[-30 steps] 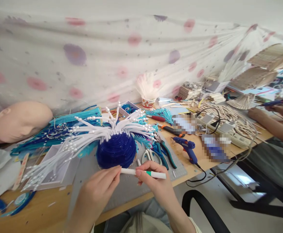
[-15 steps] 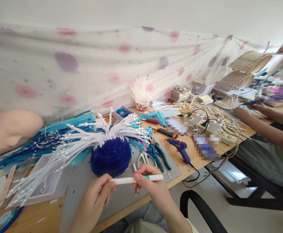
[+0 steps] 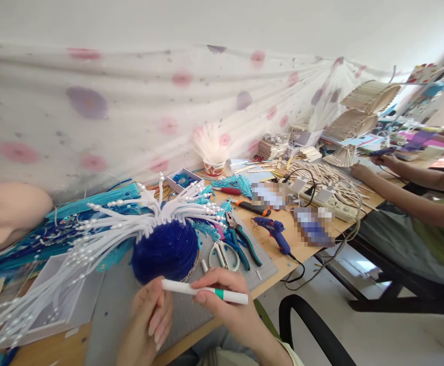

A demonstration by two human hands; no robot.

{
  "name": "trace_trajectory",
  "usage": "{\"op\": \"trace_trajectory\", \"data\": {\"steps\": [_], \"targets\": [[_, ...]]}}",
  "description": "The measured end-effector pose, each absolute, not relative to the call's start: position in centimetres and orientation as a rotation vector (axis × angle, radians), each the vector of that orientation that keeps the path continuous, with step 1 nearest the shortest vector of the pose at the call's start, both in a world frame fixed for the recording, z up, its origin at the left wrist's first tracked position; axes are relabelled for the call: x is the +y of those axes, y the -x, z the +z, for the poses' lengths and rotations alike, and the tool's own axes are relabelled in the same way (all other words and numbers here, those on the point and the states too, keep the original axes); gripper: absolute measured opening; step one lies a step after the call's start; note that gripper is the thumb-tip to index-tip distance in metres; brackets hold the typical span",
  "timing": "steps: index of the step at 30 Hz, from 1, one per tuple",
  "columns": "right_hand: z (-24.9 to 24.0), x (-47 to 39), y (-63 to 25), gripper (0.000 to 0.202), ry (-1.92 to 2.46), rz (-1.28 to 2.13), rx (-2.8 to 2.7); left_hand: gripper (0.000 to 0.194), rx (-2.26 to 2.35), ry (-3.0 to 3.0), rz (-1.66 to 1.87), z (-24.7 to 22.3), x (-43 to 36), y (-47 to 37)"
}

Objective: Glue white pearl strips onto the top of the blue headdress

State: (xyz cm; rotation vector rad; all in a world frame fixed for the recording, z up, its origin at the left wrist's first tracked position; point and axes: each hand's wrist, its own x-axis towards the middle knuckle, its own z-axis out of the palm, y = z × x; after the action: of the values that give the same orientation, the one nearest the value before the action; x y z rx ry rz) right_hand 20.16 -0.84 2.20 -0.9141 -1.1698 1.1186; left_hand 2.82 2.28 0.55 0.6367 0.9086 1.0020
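A white marker pen (image 3: 178,287) with a green band is held out level, tipped slightly down to the right. My right hand (image 3: 230,317) grips its middle between thumb and fingers. At the pen's left end, my left hand (image 3: 144,320) pinches it with thumb and forefinger, the other fingers curled loosely and a little blurred. Just beyond the hands sits a dark blue dome-shaped headpiece (image 3: 164,251), with white fuzzy stems (image 3: 92,249) tipped with pearl beads fanning out from its top. White-handled scissors (image 3: 225,255) lie right of the dome, beside teal-handled pliers (image 3: 245,244).
A blue glue gun (image 3: 275,233) with a black cord lies to the right. Left are a white open box (image 3: 73,300) and a mannequin head (image 3: 12,216). Wooden sticks (image 3: 332,178) cover the table's far side, near a power strip (image 3: 332,207). Another person's arms (image 3: 401,195) work at far right.
The view has shifted, so the table's things sit further left. The pen's right end has dipped, and my left hand has turned, its lower fingers now showing more.
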Motion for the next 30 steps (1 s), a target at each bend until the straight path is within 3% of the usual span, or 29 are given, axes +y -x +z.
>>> {"op": "trace_trajectory", "data": {"steps": [10, 15, 23, 30], "targets": [[1.8, -1.4, -21.1, 0.013, 0.981, 0.658, -1.339, 0.057, 1.011, -0.619, 1.115, 1.0, 2.0, -2.2], [-0.3, -2.4, -24.5, 0.018, 1.205, 0.504, -1.014, 0.055, 1.278, -0.691, 1.153, 0.5, 2.9, 1.3], [-3.1, -2.9, -31.0, 0.04, 1.52, 0.326, -0.884, 0.037, 1.911, -1.281, 1.268, -3.2, 3.0, 8.4], [-5.0, -1.9, -32.9, 0.037, 1.75, 0.217, -0.984, 0.029, 2.081, -1.704, 1.337, -2.8, 2.3, 7.3]]}}
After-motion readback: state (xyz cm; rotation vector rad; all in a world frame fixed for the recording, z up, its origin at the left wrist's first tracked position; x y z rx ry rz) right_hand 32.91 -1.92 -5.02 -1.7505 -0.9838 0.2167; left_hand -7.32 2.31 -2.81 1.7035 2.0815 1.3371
